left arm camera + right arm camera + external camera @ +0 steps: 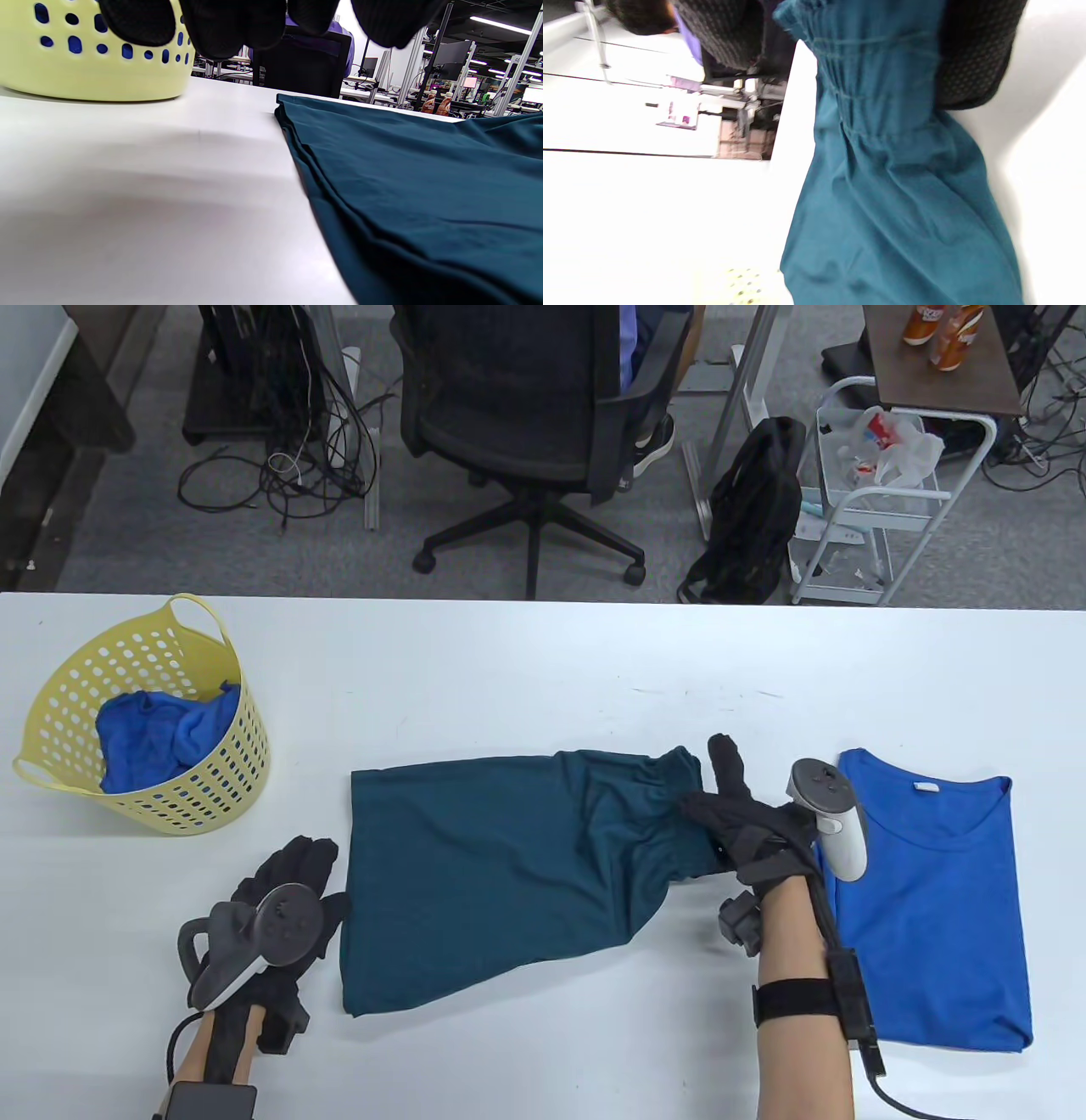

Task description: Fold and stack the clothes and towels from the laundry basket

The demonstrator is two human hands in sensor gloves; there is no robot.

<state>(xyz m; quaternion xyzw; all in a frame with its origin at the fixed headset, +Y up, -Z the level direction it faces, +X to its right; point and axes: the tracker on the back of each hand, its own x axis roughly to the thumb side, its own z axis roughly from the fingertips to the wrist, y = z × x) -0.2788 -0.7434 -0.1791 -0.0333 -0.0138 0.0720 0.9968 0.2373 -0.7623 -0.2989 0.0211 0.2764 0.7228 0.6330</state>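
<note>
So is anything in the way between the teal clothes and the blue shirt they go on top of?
Only the right hand itself, which grips the teal garment at its gathered end. It sits between the garment and the folded blue shirt; nothing else lies there on the table.

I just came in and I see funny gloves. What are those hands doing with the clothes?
A person is folding laundry. The right hand grips the gathered waistband end of a dark teal garment spread on the white table. The left hand rests open by the garment's other edge. A folded blue T-shirt already lies to the right. A yellow laundry basket on the left holds a crumpled blue cloth not yet folded.
</note>
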